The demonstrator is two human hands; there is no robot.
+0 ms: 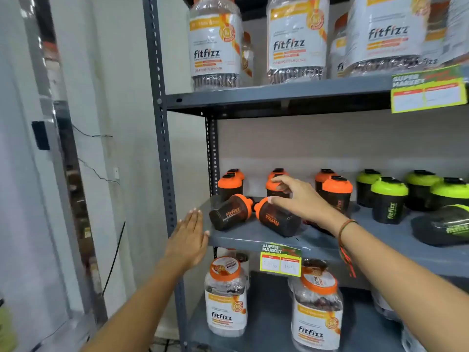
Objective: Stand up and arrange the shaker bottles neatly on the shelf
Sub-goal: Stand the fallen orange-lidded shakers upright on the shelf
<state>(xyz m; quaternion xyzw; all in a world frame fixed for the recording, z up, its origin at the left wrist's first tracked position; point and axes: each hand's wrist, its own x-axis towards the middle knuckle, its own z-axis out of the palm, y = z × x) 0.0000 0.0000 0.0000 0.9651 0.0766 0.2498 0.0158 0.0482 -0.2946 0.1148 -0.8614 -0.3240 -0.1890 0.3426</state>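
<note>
Right hand [299, 196], fingers spread wide, reaches over 2 toppled orange-lidded shakers [232, 212] lying at middle shelf's [253, 238] front edge; left hand [189, 236] flat, fingers together, at 9 o'clock beside shelf corner.

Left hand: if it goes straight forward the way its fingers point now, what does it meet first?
Probably the fallen orange-lid shaker at the shelf's left end; the left hand is open, just before the shelf's edge. Depth is unclear.
</note>
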